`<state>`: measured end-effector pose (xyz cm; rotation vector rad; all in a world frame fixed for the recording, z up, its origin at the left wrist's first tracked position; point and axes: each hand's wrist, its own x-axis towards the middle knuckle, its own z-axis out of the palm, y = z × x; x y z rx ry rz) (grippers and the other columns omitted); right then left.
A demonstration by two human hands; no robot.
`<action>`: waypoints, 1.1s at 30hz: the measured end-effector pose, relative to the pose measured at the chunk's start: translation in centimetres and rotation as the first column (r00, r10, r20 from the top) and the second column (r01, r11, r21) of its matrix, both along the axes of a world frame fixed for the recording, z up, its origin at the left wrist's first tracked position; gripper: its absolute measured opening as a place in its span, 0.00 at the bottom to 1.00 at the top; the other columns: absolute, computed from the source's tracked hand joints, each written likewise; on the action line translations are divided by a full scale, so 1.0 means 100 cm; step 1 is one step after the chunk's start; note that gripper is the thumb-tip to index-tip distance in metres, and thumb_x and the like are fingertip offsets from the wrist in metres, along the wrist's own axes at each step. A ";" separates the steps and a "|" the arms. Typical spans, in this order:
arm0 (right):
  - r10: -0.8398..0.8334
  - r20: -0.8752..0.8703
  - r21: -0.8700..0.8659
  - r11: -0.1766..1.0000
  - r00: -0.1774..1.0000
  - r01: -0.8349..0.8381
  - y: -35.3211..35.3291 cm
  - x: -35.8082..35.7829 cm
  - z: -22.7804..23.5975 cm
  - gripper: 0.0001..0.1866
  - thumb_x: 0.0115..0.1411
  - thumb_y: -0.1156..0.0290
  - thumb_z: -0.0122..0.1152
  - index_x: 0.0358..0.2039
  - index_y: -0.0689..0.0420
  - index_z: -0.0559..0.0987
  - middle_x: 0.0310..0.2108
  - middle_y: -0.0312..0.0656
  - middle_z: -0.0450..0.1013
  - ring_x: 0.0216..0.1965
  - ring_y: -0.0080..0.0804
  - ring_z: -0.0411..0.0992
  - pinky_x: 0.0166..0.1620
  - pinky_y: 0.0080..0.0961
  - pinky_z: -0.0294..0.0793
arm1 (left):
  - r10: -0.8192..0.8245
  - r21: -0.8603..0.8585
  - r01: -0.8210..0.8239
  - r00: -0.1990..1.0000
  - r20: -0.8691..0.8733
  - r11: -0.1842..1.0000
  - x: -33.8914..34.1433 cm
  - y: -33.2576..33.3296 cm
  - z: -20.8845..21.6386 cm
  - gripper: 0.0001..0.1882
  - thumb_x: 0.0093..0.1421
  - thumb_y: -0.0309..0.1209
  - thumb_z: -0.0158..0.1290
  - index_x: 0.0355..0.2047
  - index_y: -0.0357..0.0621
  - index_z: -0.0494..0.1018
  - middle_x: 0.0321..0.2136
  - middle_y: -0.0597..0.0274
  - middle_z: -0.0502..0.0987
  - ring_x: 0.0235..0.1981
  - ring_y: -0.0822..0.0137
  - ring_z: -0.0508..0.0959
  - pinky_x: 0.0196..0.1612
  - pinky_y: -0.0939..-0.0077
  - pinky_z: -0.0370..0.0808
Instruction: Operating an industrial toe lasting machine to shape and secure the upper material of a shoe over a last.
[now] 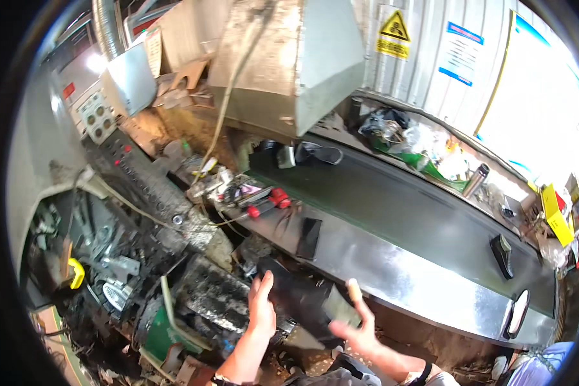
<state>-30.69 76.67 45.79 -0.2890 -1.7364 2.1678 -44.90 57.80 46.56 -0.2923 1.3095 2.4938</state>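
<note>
A black shoe, smeared by motion, is between my hands in front of me; a grey patch shows at its right end. My left hand is closed on the shoe's left side, thumb upward and the other fingers mostly hidden. At the right end is my right hand, thumb and fingers spread apart, its fingertips close to the shoe; whether they touch it is unclear. A flat black piece lies on the metal ledge just beyond.
Black shoes lie on the dark conveyor belt, with another shoe on the ledge. Left stand a dirty machine and a button panel. A red-handled tool sits among clutter. A metal hood overhangs the belt.
</note>
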 end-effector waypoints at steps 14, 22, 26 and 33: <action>-0.768 0.454 -0.074 0.472 0.452 0.878 0.499 0.083 -0.101 0.43 0.58 0.72 0.67 0.70 0.49 0.56 0.59 0.51 0.67 0.52 0.41 0.74 0.48 0.44 0.79 | -0.238 -0.785 0.171 0.971 0.030 0.596 -0.027 -0.011 -0.159 0.22 0.56 0.19 0.60 0.52 0.33 0.76 0.44 0.47 0.82 0.46 0.63 0.82 0.48 0.74 0.79; -0.818 -0.032 0.685 0.401 0.574 0.609 0.388 0.051 -0.208 0.39 0.56 0.78 0.63 0.69 0.59 0.60 0.38 0.45 0.75 0.43 0.39 0.76 0.47 0.37 0.75 | -0.550 -0.882 0.098 0.812 -0.197 0.460 -0.217 0.125 -0.158 0.32 0.56 0.31 0.66 0.60 0.41 0.70 0.49 0.47 0.80 0.47 0.58 0.82 0.49 0.66 0.79; -0.397 0.444 0.445 0.876 0.803 0.187 0.232 -0.004 -0.192 0.43 0.62 0.74 0.65 0.74 0.45 0.54 0.40 0.45 0.82 0.43 0.30 0.80 0.48 0.31 0.78 | -0.728 -0.973 -0.094 0.650 -0.219 0.209 -0.346 0.222 -0.139 0.39 0.55 0.36 0.64 0.65 0.38 0.62 0.59 0.39 0.70 0.57 0.44 0.74 0.60 0.54 0.72; -0.462 0.404 0.380 0.870 0.790 0.315 0.219 -0.076 -0.124 0.31 0.67 0.73 0.57 0.70 0.47 0.64 0.56 0.48 0.75 0.42 0.28 0.79 0.48 0.29 0.80 | -0.972 -0.644 -0.754 0.033 -0.232 0.128 -0.523 0.317 -0.152 0.23 0.60 0.26 0.53 0.58 0.41 0.70 0.55 0.43 0.74 0.64 0.45 0.66 0.70 0.34 0.47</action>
